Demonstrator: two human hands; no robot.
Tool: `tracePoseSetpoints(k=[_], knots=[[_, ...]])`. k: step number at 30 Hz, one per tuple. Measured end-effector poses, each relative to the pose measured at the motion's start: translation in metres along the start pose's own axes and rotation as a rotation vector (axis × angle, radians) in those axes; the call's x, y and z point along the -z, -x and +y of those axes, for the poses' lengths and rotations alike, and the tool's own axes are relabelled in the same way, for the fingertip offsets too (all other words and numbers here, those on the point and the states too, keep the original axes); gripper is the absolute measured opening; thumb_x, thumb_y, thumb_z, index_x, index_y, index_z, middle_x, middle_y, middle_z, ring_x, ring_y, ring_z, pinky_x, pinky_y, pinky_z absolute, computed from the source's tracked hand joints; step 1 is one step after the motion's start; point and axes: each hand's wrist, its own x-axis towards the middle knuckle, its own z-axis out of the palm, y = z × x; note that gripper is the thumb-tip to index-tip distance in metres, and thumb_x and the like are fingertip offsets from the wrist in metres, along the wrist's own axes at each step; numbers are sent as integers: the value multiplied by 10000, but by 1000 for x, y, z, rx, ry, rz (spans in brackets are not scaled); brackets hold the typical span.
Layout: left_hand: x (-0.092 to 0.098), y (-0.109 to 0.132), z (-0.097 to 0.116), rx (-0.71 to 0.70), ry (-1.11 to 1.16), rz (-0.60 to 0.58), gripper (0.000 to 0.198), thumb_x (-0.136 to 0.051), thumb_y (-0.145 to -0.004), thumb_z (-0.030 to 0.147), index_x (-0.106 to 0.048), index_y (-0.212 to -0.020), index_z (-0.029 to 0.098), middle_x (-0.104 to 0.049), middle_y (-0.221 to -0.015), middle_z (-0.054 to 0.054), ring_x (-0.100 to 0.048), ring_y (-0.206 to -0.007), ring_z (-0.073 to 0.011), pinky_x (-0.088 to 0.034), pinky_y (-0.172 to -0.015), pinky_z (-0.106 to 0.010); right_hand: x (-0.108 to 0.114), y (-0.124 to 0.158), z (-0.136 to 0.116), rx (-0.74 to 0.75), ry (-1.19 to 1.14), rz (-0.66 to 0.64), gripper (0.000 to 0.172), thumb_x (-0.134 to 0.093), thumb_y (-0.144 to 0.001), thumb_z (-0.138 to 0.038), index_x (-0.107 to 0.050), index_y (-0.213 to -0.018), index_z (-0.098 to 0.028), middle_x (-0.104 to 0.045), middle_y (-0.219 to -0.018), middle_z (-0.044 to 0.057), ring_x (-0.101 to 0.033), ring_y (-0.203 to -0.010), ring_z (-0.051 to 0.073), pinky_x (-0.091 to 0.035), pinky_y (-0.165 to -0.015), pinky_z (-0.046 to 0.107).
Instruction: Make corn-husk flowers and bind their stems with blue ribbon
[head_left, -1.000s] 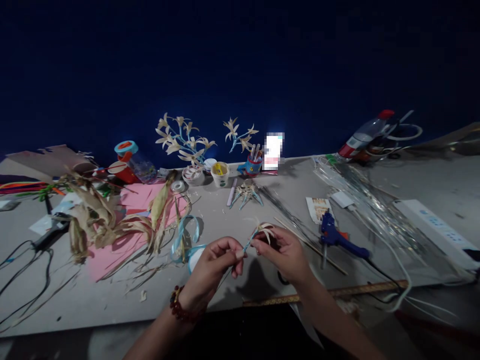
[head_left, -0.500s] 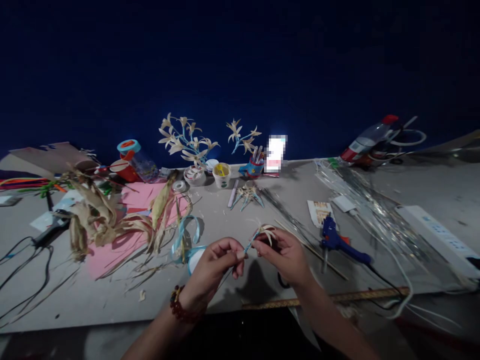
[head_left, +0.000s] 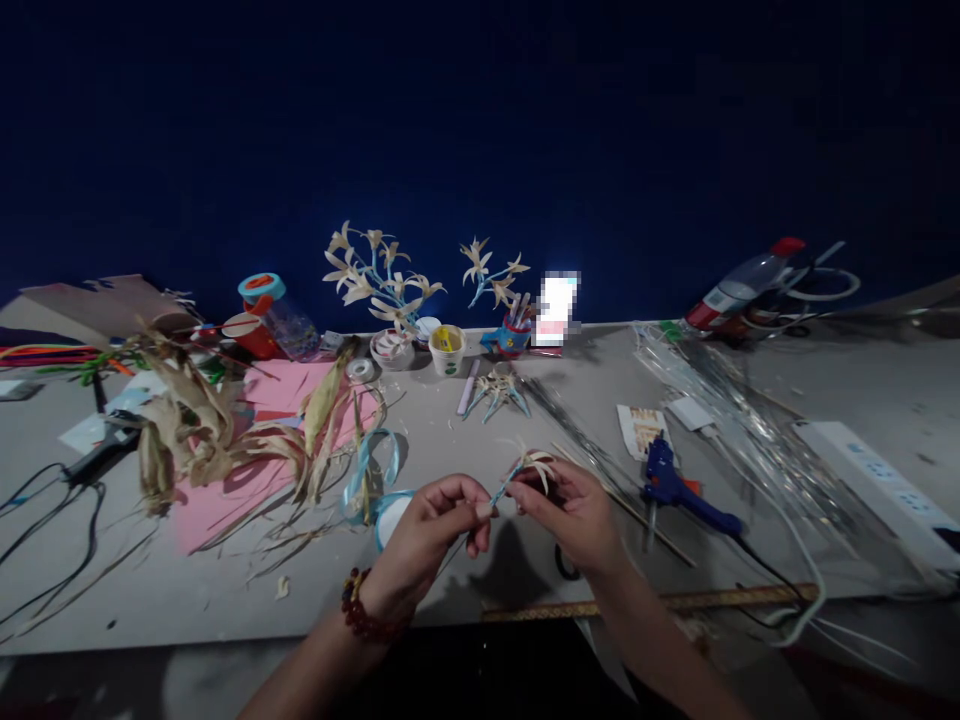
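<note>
Between my hands is a small husk flower [head_left: 537, 462] with pale petals and a stem wrapped in light blue. My left hand [head_left: 451, 512] pinches the lower stem, and a thin wire runs down from its fingers. Close to the bloom, my right hand [head_left: 566, 505] holds the upper stem between thumb and fingers; the petals rest by its fingertips. Beyond the hands, several finished husk flowers [head_left: 499, 392] with blue stems lie on the table. A light blue ribbon [head_left: 390, 455] and its white roll [head_left: 388, 520] lie left of my left hand, which partly covers the roll.
Dried corn husks [head_left: 199, 430] lie over pink paper [head_left: 225, 512] at left. A blue glue gun [head_left: 679, 488], thin wires [head_left: 574, 425] and a power strip [head_left: 885, 485] are at right. Flower branches [head_left: 382, 275] stand in back beside a white cup [head_left: 448, 352]. A ruler [head_left: 645, 604] lies along the front edge.
The view has shifted slightly. Both hands keep nearly the same hold on the husk flower; no grip has visibly changed.
</note>
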Motion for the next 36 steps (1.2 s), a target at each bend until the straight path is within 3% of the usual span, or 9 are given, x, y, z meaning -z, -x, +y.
tracePoseSetpoints(k=[10, 21, 25, 28, 30, 33, 36], knots=[[-1, -1, -2, -8, 5, -7, 181, -727, -789, 292, -647, -759, 132, -611, -539, -6, -501, -489, -82, -373, -503, -190, 1, 1, 2, 1, 3, 26, 52, -722, -791, -242, -702, -783, -194, -620, -714, 3, -560, -602, 117, -479, -547, 209], [8, 4, -6, -38, 22, 64, 200, -750, -758, 309, -648, -757, 138, -615, -536, -4, -510, -482, -82, -376, -508, -197, -9, -4, -4, -3, 91, -31, 126, -722, -795, -308, -704, -768, -186, -647, -697, 20, -591, -605, 141, -503, -563, 236], [18, 16, -1, -98, 36, 139, 220, -756, -745, 330, -628, -740, 151, -599, -527, 5, -484, -468, -85, -354, -485, -202, -18, -10, -8, 51, 103, -137, 138, -678, -839, -302, -719, -908, -190, -697, -871, 62, -641, -708, 164, -524, -603, 249], [34, 34, 9, -247, 46, 234, 206, -752, -748, 323, -616, -736, 169, -570, -505, 21, -478, -486, -101, -357, -503, -222, -32, -28, -3, 158, 227, -287, 198, -610, -892, -285, -691, -1054, -205, -694, -999, 76, -650, -768, 168, -533, -657, 272], [48, 48, 18, -364, 55, 322, 182, -748, -754, 306, -616, -740, 182, -543, -493, 36, -481, -513, -108, -379, -550, -239, -49, -47, 7, 274, 415, -432, 195, -573, -916, -249, -680, -1075, -212, -687, -1055, 72, -650, -837, 173, -527, -736, 290], [66, 70, 28, -481, 66, 434, 120, -734, -769, 253, -624, -782, 207, -534, -510, 49, -481, -546, -108, -396, -620, -256, -82, -76, 31, 451, 777, -683, 289, -580, -879, -148, -648, -1156, -194, -633, -1245, 103, -604, -1093, 237, -475, -922, 363], [74, 87, 31, -532, 72, 475, 94, -713, -786, 226, -621, -772, 214, -529, -510, 51, -470, -551, -106, -402, -666, -272, -112, -96, 51, 468, 917, -808, 257, -607, -811, -70, -689, -1029, -179, -677, -1155, 110, -627, -1031, 248, -494, -846, 344]])
